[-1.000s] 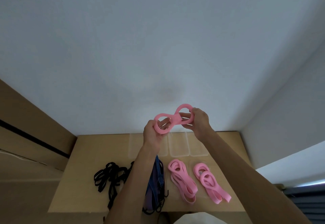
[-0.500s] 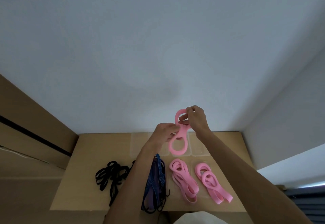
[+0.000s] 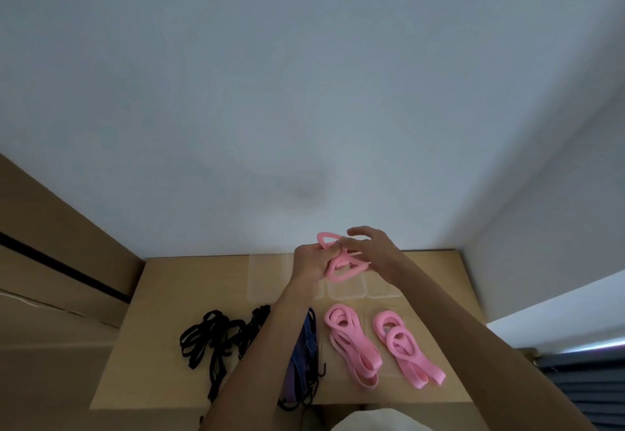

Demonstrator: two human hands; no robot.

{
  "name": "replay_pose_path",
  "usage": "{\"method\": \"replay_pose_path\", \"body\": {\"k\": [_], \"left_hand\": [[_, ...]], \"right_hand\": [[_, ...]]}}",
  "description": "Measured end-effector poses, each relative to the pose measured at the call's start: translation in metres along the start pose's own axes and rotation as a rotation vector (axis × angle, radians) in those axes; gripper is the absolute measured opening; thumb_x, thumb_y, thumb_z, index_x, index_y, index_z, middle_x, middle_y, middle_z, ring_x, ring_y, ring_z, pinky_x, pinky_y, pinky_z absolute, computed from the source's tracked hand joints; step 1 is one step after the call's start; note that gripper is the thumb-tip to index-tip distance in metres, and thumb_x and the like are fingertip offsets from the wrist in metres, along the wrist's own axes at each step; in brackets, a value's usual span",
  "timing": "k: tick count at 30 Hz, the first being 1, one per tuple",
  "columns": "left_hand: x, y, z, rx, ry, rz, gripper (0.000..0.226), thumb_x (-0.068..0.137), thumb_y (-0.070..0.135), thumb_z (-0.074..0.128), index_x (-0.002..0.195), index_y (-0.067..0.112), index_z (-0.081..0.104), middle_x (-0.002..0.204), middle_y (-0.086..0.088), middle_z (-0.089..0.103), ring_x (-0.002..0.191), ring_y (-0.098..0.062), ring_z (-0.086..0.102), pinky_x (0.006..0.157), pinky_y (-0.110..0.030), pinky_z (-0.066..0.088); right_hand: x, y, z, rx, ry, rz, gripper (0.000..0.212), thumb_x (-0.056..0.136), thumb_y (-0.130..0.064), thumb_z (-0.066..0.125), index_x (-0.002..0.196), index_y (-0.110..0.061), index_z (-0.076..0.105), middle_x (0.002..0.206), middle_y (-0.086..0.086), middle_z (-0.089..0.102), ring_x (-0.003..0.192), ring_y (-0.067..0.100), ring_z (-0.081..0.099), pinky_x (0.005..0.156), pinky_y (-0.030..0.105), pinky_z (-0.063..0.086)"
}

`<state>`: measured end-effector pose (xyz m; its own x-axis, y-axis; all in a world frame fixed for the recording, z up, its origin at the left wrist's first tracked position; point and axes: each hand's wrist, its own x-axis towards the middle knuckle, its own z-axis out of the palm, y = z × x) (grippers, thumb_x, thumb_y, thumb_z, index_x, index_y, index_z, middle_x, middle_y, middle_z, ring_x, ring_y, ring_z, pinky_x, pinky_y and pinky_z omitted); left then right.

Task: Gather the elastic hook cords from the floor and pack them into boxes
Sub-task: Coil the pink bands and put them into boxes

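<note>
Pink band (image 3: 341,266) now folded, left hand (image 3: 313,263) gripping, fingers blurred

A plain home room (likely a bedroom): bare white wall (image 3: 304,92), dark curtain (image 3: 588,380), cardboard box top (image 3: 176,329) as table.

Above the far part of a cardboard box top (image 3: 176,346), the left hand (image 3: 313,261) grips a folded pink band (image 3: 341,266), its fingers curled round the loops. The right hand (image 3: 370,251) reaches in from the right with fingers spread and fairly straight, touching the band's upper loops. On the box top lie a tangle of black cords (image 3: 216,342) towards its left, a blue and purple bundle (image 3: 304,359) partly hidden by the left forearm, and two pink bundles (image 3: 351,346) (image 3: 406,349) on its right. Clear plastic boxes (image 3: 346,288) sit at the far edge, under the hands.
</note>
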<state>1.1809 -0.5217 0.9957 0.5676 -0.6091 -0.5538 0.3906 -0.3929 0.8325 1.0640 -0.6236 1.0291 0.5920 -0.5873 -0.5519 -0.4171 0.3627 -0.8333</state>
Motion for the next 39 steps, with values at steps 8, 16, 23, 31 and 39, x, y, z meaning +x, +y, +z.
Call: {"method": "replay_pose_path", "body": {"k": [8, 16, 23, 31, 39], "left_hand": [[0.001, -0.009, -0.004, -0.112, -0.069, -0.091, 0.014, 0.09, 0.007, 0.066, 0.1, -0.001, 0.071, 0.094, -0.019, 0.074, 0.069, -0.021, 0.07, 0.061, -0.028, 0.057], [0.006, -0.036, 0.008, 0.485, -0.141, 0.276, 0.068, 0.087, 0.003, 0.068, 0.146, 0.023, 0.041, 0.12, 0.005, 0.06, 0.1, -0.009, 0.061, 0.068, -0.01, 0.05], [0.033, -0.072, 0.053, 0.716, -0.184, 0.352, 0.051, 0.094, 0.006, 0.062, 0.143, 0.016, 0.049, 0.125, -0.001, 0.066, 0.104, -0.01, 0.065, 0.088, -0.022, 0.057], [0.098, -0.085, 0.122, 0.695, -0.028, 0.311, 0.04, 0.098, 0.008, 0.058, 0.137, 0.011, 0.056, 0.122, -0.005, 0.07, 0.106, -0.016, 0.067, 0.09, -0.022, 0.053], [0.139, -0.118, 0.146, 0.773, 0.013, 0.228, 0.035, 0.097, 0.001, 0.053, 0.13, 0.008, 0.06, 0.116, -0.009, 0.072, 0.104, -0.023, 0.069, 0.085, -0.019, 0.047]], "right_hand": [[0.001, 0.018, 0.001, -0.006, 0.021, -0.051, 0.042, 0.083, 0.001, 0.074, 0.12, -0.014, 0.065, 0.11, 0.012, 0.072, 0.098, 0.03, 0.071, 0.069, 0.033, 0.058], [0.013, 0.057, -0.005, -0.003, 0.19, -0.01, 0.034, 0.084, 0.0, 0.072, 0.115, -0.013, 0.068, 0.11, 0.007, 0.069, 0.092, 0.018, 0.07, 0.061, 0.024, 0.057], [0.038, 0.087, -0.043, -0.203, 0.193, 0.056, 0.06, 0.072, 0.012, 0.074, 0.128, -0.002, 0.062, 0.107, 0.01, 0.07, 0.098, 0.025, 0.068, 0.084, 0.034, 0.057], [0.113, 0.096, -0.085, -0.455, 0.32, 0.038, 0.045, 0.078, 0.001, 0.068, 0.122, -0.007, 0.069, 0.125, 0.011, 0.067, 0.116, 0.024, 0.061, 0.099, 0.028, 0.044], [0.172, 0.127, -0.111, -0.61, 0.146, 0.211, 0.037, 0.081, 0.002, 0.064, 0.116, -0.009, 0.073, 0.115, 0.011, 0.072, 0.098, 0.022, 0.067, 0.086, 0.031, 0.055]]}}
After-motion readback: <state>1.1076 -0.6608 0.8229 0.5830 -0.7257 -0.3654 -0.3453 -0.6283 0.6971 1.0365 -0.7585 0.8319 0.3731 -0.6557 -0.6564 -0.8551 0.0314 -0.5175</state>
